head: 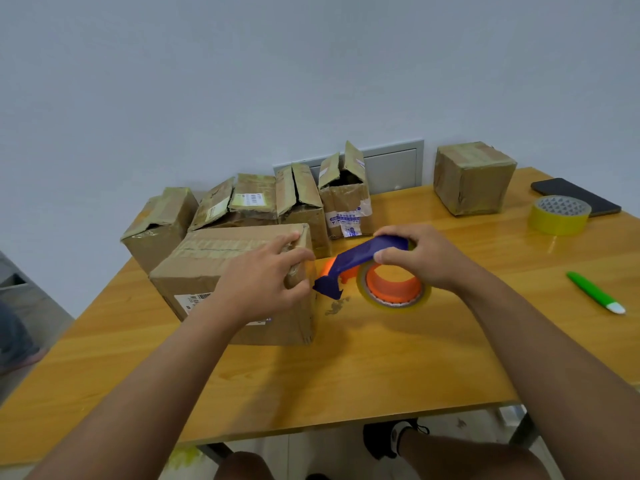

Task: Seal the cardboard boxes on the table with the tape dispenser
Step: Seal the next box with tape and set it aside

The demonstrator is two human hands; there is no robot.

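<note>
My left hand [263, 275]: arm stretched forward, palm down, fingers curled over right top edge of nearest box [221, 271], thumb on its right side, holding it.
My right hand [420, 256]: arm reaching in from right, fingers wrapped over blue tape dispenser [360, 263], gripping its handle above orange-cored roll; blade end points at box, just beside it.
Box: closed, on wooden table [346, 375], front left.
Other boxes: row of four [298, 199] behind, flaps loose; one [472, 178] far right.
Yellow tape roll [559, 214], phone [575, 195], green pen [594, 292]: right side of table.
</note>
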